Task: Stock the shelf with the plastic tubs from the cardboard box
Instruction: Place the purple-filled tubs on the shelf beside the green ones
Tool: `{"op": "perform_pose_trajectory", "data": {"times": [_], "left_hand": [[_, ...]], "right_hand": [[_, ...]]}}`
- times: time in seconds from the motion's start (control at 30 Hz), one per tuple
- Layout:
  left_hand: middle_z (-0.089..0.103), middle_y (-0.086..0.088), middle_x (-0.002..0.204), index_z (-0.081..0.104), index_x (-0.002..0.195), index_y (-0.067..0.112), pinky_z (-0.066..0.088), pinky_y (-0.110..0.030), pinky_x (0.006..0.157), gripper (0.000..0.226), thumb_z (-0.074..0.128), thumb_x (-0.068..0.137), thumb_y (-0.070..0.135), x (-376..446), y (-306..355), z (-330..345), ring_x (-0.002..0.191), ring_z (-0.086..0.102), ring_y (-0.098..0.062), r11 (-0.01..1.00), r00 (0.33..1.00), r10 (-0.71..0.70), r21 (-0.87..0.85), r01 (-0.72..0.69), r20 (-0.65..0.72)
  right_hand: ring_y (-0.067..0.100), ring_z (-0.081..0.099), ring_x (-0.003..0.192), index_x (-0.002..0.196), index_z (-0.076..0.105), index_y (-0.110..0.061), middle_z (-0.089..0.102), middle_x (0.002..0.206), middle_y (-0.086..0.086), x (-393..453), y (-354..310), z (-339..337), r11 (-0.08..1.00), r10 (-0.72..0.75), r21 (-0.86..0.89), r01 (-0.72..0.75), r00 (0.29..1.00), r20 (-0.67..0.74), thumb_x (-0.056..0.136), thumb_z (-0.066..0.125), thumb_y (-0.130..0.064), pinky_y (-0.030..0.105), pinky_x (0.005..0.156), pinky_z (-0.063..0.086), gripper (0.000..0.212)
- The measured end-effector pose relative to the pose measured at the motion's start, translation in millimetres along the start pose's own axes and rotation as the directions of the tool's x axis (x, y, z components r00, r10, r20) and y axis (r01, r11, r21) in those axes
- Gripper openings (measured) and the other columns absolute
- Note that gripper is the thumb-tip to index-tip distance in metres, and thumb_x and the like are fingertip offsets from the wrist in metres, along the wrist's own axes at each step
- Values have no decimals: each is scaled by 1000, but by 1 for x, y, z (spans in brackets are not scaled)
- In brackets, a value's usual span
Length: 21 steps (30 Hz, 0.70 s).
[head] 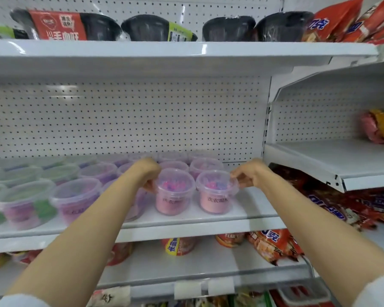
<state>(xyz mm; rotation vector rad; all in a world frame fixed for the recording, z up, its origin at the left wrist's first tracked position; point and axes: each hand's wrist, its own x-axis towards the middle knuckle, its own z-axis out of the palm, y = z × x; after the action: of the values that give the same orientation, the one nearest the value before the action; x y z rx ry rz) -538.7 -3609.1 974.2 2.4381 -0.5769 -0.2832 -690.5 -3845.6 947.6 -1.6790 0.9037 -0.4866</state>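
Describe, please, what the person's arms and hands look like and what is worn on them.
Both forearms are bare from wrist to near the elbow. A white sleeve edge shows at the lower left and another white sleeve at the lower right. The left hand and right hand wear no gloves; no watch or bracelet shows on either wrist.

Tubs in rows on the middle shelf [248,214], both hands at its front right.

Two tubs stand side by side at the front: the left tub [175,191] with the left hand [147,173] at its left side, the right tub [216,191] with the right hand [248,175] at its right rim. More tubs [75,196] stand behind and to the left. Bowls [155,27] sit on the shelf above; snack packets [273,242] lie on the shelf below, and to the right.
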Motion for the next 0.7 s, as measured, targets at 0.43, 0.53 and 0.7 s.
{"op": "perform_pose_trajectory", "data": {"times": [0.43,0.53,0.7], "left_hand": [[67,-18,103,64,98,3,50,-36,74,19,49,86,2,-6,-2,11,99,65,-35,912,926,224,401,-89,-304],[67,-12,120,68,117,13,46,-34,86,34,60,90,32,-15,-16,7,115,59,-29,917,908,352,280,-285,-226],[48,6,146,45,144,25,34,-29,103,92,80,65,55,-32,-28,11,132,45,-19,848,913,397,341,-406,99]], "right_hand": [[26,69,73,105,66,7,71,89,17,-13,36,15,919,-121,368,143,989,-81,84,67,-3,33,62,58,24],[25,57,115,133,50,-1,60,124,7,-25,67,10,877,-247,438,195,967,64,70,66,2,36,101,46,65],[15,56,122,138,43,-17,58,133,2,-32,98,23,888,-408,341,309,871,273,51,87,-1,31,102,45,99]]}}
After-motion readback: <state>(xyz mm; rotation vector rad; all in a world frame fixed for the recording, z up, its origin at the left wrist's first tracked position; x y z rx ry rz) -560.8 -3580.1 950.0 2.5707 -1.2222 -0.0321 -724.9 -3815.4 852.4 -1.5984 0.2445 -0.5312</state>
